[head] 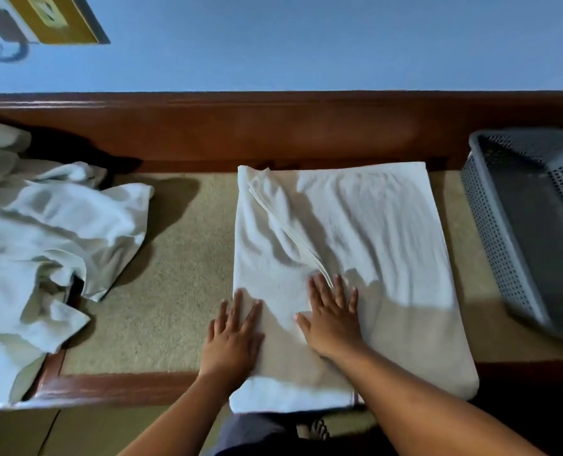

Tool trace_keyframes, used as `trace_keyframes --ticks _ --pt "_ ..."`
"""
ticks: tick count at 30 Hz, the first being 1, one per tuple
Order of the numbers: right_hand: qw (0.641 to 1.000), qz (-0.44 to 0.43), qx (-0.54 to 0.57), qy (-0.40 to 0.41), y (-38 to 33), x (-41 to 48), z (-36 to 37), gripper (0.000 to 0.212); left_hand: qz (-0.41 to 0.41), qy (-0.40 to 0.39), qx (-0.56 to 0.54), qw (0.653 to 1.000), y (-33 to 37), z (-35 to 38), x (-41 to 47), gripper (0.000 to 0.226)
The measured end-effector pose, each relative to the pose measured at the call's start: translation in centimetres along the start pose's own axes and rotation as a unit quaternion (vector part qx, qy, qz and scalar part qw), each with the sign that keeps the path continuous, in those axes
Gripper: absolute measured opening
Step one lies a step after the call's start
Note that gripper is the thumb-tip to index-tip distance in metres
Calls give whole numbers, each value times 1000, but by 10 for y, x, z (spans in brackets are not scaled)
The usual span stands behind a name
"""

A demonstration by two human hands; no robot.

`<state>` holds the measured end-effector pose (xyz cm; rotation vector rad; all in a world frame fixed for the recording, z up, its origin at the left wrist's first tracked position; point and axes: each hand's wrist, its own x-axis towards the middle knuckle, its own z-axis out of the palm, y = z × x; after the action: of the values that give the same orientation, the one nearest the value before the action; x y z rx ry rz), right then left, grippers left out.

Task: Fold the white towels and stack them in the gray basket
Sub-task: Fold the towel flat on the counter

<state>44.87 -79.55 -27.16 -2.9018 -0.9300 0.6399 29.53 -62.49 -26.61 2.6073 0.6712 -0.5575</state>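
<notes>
While both hands (pixel 283 327) press flat, the folded towel (pixel 372 245) lies beside the basket (pixel 490 225).

White towel (pixel 356 241) and white pile (pixel 43 241). Gray basket (pixel 490 232), dotted with holes. Tan surface (pixel 175 274), reddish-brown wooden frame (pixel 273 133), blue wall (pixel 306 44).

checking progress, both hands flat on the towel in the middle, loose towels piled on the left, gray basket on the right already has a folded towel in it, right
Not quite: the head view shows no towel in the gray basket. The rest stands: left hand and right hand flat on the middle towel, loose towels piled left.
</notes>
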Motion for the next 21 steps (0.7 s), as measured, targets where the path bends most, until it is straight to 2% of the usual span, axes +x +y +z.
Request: trace_keyframes --ticks 2,4,12,14,16,17,18,21 --pt "1000 15 11 -5 -4 39 -13 84 -26 -10 -1 1000 -9 -20 37 64" --pt "999 31 22 29 -7 73 -27 86 -37 3 1 999 -14 -41 77 66" --pt "992 115 32 46 -2 234 -79 88 -28 49 -38 998 -11 -129 263 68" --pt "990 125 48 54 -1 255 -88 84 -46 110 -101 988 -11 -140 284 73" --pt "979 135 91 125 -2 265 -96 77 -84 167 -253 949 -13 -147 298 75" --pt "969 143 118 166 -3 267 -99 73 -96 175 -297 934 -14 -149 302 72" --pt "959 150 151 189 -4 268 -102 69 -97 166 -296 936 -15 -152 306 68" --pt "943 163 232 176 -4 273 -105 70 -92 117 -281 948 -20 -161 317 42"
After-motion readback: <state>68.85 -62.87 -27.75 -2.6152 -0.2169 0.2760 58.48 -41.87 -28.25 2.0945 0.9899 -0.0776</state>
